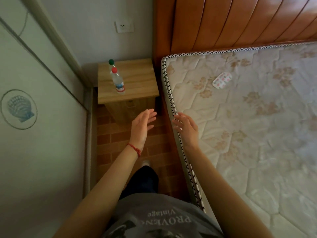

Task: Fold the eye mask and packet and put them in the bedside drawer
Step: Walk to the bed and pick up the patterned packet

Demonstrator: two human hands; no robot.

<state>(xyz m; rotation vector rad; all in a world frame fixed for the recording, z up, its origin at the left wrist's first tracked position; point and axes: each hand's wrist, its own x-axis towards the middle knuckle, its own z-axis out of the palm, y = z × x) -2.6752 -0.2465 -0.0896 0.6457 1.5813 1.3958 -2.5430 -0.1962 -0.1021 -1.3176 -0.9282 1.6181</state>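
Observation:
A small white eye mask with a pink floral print (222, 80) lies on the bare mattress (257, 117) near the headboard. I cannot make out a separate packet. The wooden bedside table (135, 78) stands left of the bed, its drawer front (130, 104) below the top and shut. My left hand (143, 125) hangs in the air in front of the drawer, fingers straight, holding nothing. My right hand (187, 126) hovers over the mattress edge, fingers spread and empty, well short of the mask.
Two clear bottles, one with a red cap (117, 80) and one with a green cap (111, 62), stand on the bedside table. A white wardrobe door (34, 134) closes the left side. The wooden headboard (240, 23) rises behind. A narrow tiled floor strip (120, 143) runs between wardrobe and bed.

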